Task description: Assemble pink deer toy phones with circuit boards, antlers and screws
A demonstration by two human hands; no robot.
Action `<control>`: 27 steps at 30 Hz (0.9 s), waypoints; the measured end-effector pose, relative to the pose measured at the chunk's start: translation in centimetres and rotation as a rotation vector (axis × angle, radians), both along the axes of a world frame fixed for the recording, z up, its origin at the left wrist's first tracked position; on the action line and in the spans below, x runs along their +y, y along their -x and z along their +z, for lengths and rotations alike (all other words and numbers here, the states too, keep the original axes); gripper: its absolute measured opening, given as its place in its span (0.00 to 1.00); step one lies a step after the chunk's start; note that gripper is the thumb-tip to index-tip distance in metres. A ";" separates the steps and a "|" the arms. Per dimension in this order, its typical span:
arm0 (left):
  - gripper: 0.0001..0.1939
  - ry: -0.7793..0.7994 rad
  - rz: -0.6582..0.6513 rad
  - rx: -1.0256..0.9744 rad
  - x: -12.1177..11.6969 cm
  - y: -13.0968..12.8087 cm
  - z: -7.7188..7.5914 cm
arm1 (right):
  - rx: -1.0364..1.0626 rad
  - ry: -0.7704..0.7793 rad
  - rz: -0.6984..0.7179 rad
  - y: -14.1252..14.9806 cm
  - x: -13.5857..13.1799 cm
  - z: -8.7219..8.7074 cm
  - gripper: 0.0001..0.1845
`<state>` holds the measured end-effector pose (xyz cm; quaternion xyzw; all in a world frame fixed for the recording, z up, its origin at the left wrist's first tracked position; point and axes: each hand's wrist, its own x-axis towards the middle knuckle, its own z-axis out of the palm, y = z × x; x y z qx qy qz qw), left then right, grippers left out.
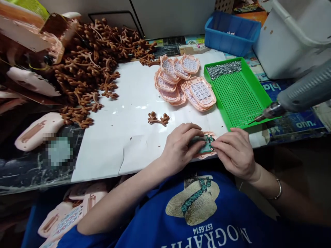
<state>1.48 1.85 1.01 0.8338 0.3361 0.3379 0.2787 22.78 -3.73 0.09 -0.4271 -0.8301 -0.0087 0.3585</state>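
Place: assembly workshop, bench station for small plastic electronic goods. Evidence: brown antler-shaped plastic parts (pixel 89 65), heaped in bulk; pink plastic half-shells (pixel 169 84) with keypad inserts, stacked in overlapping piles; green perforated tray (pixel 238 94), loose metal screws (pixel 224 70) gathered at its far end; grey power screwdriver (pixel 297 93), bit fitted; green circuit board (pixel 207 146), bare, in a pink casing (pixel 204 155); blue plastic bin (pixel 230 39); white sheet (pixel 137 96), spread over a dark worktop (pixel 23 174).

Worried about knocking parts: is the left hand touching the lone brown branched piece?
Apart. The head view shows white sheet between the left hand and brown branched piece.
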 end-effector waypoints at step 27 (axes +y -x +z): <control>0.06 0.181 0.020 0.039 0.4 -0.1 1.0 | 0.058 0.026 0.061 -0.4 -0.5 -1.2 0.11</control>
